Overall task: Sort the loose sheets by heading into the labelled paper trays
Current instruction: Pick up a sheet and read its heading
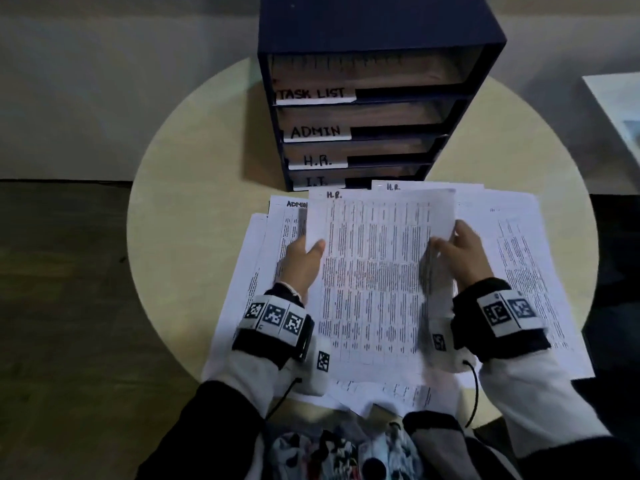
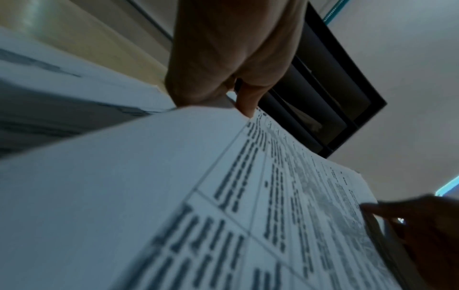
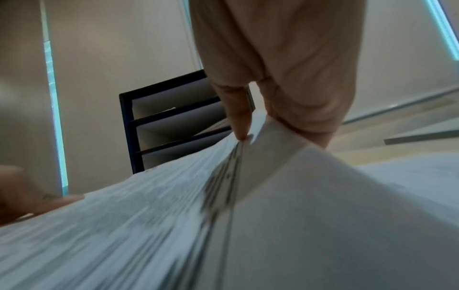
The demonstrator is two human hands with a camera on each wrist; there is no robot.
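Note:
A printed sheet (image 1: 374,271) with a dense table is lifted above the pile, held by both hands. My left hand (image 1: 304,258) pinches its left edge, thumb on top. My right hand (image 1: 457,251) pinches the right edge, which curls up. The wrist views show the same sheet (image 2: 223,206) (image 3: 149,225) with the left hand (image 2: 236,92) and the right hand (image 3: 261,121) on its edges. Its heading is not readable. A dark blue tray stack (image 1: 377,109) stands behind, labelled TASK LIST (image 1: 315,94), ADMIN (image 1: 316,132), H.R. (image 1: 318,161) and I.T. (image 1: 317,181).
Loose sheets (image 1: 526,258) lie spread over the round pale table (image 1: 180,209); headings ADMIN (image 1: 297,204) and H.R. (image 1: 334,194) show on two of them. Another white surface (image 1: 616,105) is at the far right. Dark floor lies left of the table.

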